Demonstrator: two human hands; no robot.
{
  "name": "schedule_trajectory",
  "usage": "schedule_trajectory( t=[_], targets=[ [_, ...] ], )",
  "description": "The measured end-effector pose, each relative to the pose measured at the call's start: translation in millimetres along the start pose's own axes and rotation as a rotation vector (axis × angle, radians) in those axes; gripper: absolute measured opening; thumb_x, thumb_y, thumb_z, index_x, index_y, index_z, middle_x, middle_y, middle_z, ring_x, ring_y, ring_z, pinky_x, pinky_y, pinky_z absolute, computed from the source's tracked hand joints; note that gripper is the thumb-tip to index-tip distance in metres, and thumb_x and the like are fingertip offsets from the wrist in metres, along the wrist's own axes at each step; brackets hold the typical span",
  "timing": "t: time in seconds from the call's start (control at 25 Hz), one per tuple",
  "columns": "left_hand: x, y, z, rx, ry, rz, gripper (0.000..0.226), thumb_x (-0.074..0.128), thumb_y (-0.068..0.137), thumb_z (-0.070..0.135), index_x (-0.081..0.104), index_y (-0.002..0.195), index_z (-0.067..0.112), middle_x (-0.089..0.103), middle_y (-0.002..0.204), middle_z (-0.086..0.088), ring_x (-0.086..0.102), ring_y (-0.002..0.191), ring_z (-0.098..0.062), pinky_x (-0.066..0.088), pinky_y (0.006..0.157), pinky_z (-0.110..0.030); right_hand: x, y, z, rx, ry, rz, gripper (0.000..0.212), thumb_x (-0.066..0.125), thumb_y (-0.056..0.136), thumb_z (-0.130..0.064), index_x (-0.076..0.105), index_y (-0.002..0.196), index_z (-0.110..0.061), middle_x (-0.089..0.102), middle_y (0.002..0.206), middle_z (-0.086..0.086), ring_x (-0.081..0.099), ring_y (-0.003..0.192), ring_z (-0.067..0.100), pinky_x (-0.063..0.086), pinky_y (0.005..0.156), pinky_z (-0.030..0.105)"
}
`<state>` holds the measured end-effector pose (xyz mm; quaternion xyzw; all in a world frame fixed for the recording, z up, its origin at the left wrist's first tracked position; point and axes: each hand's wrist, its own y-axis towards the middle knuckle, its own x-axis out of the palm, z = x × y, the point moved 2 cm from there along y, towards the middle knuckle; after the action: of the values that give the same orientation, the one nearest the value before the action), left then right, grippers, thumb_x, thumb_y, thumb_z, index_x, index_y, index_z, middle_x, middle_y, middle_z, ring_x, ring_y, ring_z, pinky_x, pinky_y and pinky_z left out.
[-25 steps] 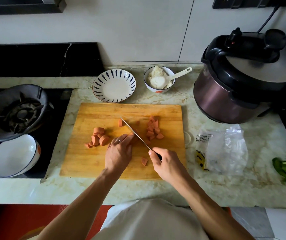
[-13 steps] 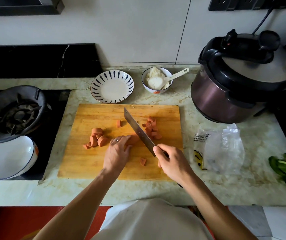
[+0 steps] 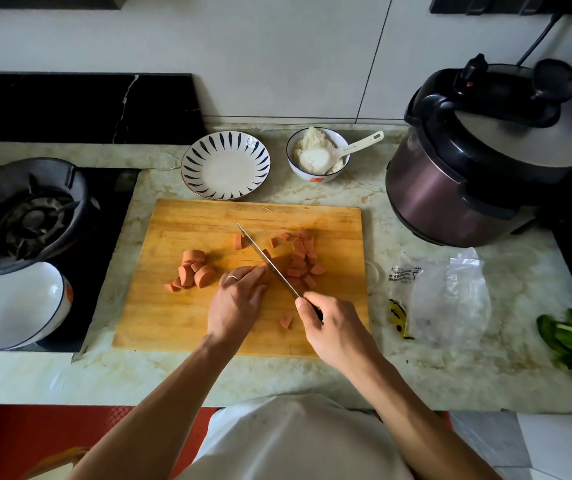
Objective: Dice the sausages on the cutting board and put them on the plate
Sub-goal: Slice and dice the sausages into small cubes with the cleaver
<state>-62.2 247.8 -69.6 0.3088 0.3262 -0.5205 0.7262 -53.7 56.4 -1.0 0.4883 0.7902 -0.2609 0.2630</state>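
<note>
On a wooden cutting board [image 3: 187,317] in the middle of a pale marble counter [image 3: 416,368], a person is dicing sausage, seen from above. The right hand [image 3: 335,325] is wrapped around the dark handle of a knife [image 3: 267,263], whose blade runs diagonally away toward the far left, edge down at the board. The left hand [image 3: 238,299], wearing a ring, lies just left of the blade with fingers curled over a sausage piece that is mostly hidden beneath them, so exactly how it is pinched cannot be told.

Small diced pieces [image 3: 302,261] lie scattered right of the blade. Thicker uncut slices [image 3: 194,271] sit in a cluster left of the holding hand, one slice [image 3: 238,241] lies alone at the far side, and one small piece [image 3: 285,320] rests on the near part of the board between the hands.

The striped plate [image 3: 225,148], just beyond the board's far edge, holds no sausage. Right of it stands a bowl of rice [image 3: 317,155] with a spoon, then a pressure cooker [image 3: 485,161].

The dicing step appears to be midway; nothing has gone to the plate. The next move likely calls for finishing the piece under the fingers, keeping fingertips tucked back from the blade, then drawing over the thicker slices on the left.
</note>
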Motion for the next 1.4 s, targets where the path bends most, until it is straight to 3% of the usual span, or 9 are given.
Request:
schedule_trajectory(
  t=[0.24,0.44,0.56,0.8,1.12,1.4],
  targets=[
    [-3,0,1,0.039,0.017,-0.014,0.037,0.071,0.084,0.016,0.068,0.12,0.023,0.068,0.115,-0.001,0.059,0.105,-0.023,0.053,0.082,-0.032,13,12,5,0.054,-0.029,0.022,0.033,0.045,0.099,-0.036,0.053,0.075,-0.014,0.05,0.055,-0.002,0.049,0.053,0.021,0.039,0.05,0.039],
    [-7,2,-3,0.051,0.005,-0.076,0.045,0.075,0.078,0.006,0.066,0.122,0.015,0.068,0.118,-0.006,0.059,0.111,-0.026,0.044,0.091,-0.026,3,14,21,0.233,0.373,-0.068,0.032,0.045,0.101,-0.037,0.054,0.072,-0.029,0.056,0.057,0.005,0.047,0.042,0.017,0.038,0.04,0.028],
    [-9,6,-4,0.026,0.003,-0.076,0.038,0.075,0.08,0.01,0.066,0.117,0.012,0.068,0.115,-0.006,0.06,0.108,-0.026,0.043,0.087,-0.025,1,8,20,0.159,0.316,-0.03,0.035,0.045,0.101,-0.034,0.053,0.072,-0.018,0.055,0.056,0.008,0.046,0.043,0.016,0.037,0.042,0.031],
    [-5,9,5,0.005,-0.019,-0.054,0.03,0.075,0.08,0.011,0.065,0.108,0.008,0.069,0.1,-0.011,0.062,0.093,-0.028,0.05,0.076,-0.032,-3,2,10,-0.03,0.139,0.018,0.033,0.045,0.101,-0.035,0.055,0.074,-0.016,0.052,0.057,0.002,0.048,0.051,0.02,0.037,0.049,0.038],
    [-3,10,5,0.019,-0.029,-0.04,0.033,0.075,0.078,0.007,0.067,0.11,0.01,0.071,0.103,-0.01,0.064,0.097,-0.03,0.052,0.078,-0.032,0,-1,9,-0.037,0.053,-0.006,0.032,0.046,0.1,-0.036,0.053,0.075,-0.018,0.045,0.052,-0.003,0.039,0.048,0.013,0.026,0.046,0.024],
    [-3,9,6,0.032,-0.045,-0.024,0.036,0.074,0.076,0.003,0.067,0.111,0.011,0.071,0.104,-0.009,0.064,0.098,-0.029,0.055,0.077,-0.035,14,5,3,0.032,-0.026,0.014,0.033,0.045,0.099,-0.035,0.044,0.07,-0.02,0.042,0.052,-0.004,0.039,0.05,0.018,0.033,0.05,0.037]
  ],
)
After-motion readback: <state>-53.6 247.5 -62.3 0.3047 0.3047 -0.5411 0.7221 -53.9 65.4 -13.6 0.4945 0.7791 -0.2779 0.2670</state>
